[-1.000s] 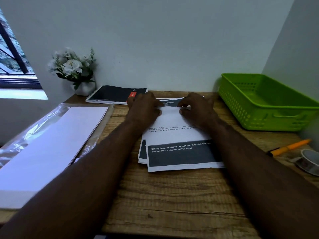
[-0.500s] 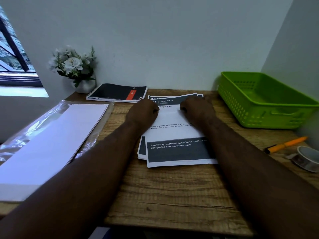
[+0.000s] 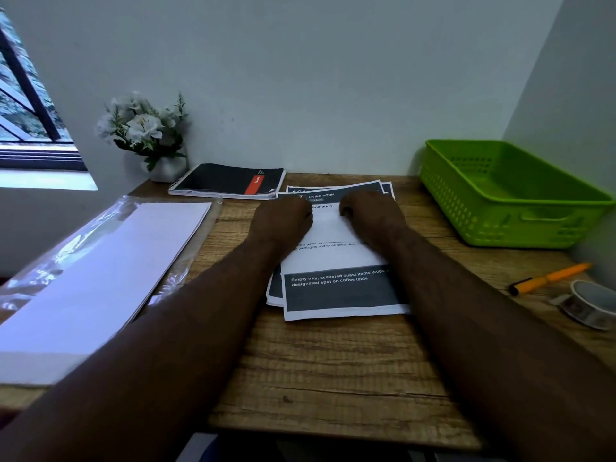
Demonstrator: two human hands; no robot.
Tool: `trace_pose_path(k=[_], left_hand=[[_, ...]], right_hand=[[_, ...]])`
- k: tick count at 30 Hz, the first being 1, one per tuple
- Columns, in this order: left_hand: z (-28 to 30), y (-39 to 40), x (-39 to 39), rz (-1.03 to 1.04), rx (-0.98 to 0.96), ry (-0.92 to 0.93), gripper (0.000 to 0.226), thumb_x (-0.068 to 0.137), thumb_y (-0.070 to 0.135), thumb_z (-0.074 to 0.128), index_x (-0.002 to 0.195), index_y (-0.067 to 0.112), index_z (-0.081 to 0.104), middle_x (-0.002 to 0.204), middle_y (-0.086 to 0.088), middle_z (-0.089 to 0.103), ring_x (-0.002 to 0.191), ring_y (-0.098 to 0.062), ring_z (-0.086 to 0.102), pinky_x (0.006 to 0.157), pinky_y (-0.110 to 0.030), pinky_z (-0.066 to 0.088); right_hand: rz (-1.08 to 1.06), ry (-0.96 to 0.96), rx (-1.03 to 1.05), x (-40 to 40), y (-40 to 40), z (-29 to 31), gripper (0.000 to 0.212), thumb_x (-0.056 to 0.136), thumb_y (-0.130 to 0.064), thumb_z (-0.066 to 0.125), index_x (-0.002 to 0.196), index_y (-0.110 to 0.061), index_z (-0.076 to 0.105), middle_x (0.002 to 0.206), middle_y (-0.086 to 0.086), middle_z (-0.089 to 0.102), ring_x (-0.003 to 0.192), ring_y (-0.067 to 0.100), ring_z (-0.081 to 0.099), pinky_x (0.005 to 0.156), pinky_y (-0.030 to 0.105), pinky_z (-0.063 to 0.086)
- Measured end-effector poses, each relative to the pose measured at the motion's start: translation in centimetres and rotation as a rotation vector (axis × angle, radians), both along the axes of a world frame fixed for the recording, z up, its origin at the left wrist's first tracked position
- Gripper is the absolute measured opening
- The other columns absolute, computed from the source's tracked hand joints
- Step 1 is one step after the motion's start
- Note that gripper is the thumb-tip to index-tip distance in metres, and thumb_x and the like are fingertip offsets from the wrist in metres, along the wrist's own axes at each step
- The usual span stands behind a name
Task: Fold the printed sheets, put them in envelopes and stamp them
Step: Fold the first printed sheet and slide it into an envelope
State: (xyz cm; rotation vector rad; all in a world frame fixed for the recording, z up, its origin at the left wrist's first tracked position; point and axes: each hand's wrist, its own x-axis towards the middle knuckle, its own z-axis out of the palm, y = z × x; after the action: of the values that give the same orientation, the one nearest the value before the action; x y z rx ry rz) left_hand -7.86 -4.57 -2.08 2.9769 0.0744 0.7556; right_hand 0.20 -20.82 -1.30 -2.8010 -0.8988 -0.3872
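Both hands, left hand (image 3: 283,216) and right hand (image 3: 370,211), apparently curled, press the white-and-grey printed sheets (image 3: 336,261); their grip is unclear; between them reads "LIVING ROOM".

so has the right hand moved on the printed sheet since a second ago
Yes. The right hand has slid away from the person, up the printed sheet toward its dark header, judged against the text lines.

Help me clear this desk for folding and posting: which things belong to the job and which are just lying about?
For the job:
stack of printed sheets
white envelopes in clear plastic wrap
roll of patterned stamps

Lying about:
black spiral notebook
green plastic basket
orange pen
white flowers in pot
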Motion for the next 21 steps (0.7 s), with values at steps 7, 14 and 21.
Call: trace_pose_path(k=[7,14,21], left_hand=[[0.1,0.1,-0.1,-0.006,-0.137,0.026,0.024,0.087,0.020,0.050,0.063,0.016,0.050,0.075,-0.010,0.059,0.076,-0.030,0.058,0.061,-0.030,0.032],[0.0,0.3,0.4,-0.014,-0.205,0.054,0.022,0.084,0.017,0.052,0.063,0.011,0.056,0.072,-0.010,0.058,0.076,-0.030,0.060,0.061,-0.032,0.038],[0.7,4.7,-1.3,0.197,-0.240,0.088,0.016,0.082,0.013,0.061,0.090,0.006,0.074,0.090,-0.015,0.069,0.088,-0.033,0.064,0.076,-0.036,0.050]], right_hand=[[-0.198,-0.085,-0.025,-0.1,-2.7,0.8,0.028,0.086,-0.009,0.050,0.104,-0.019,0.069,0.111,0.008,0.067,0.107,0.031,0.060,0.090,0.036,0.049],[0.089,0.201,0.058,-3.8,2.5,-0.3,0.037,0.100,-0.029,0.039,0.131,-0.016,0.056,0.134,0.010,0.056,0.123,0.030,0.049,0.099,0.033,0.038],[0.105,0.211,-0.006,-4.2,2.1,0.0,0.040,0.103,-0.029,0.032,0.133,-0.011,0.052,0.142,0.009,0.049,0.128,0.030,0.043,0.102,0.034,0.032]])
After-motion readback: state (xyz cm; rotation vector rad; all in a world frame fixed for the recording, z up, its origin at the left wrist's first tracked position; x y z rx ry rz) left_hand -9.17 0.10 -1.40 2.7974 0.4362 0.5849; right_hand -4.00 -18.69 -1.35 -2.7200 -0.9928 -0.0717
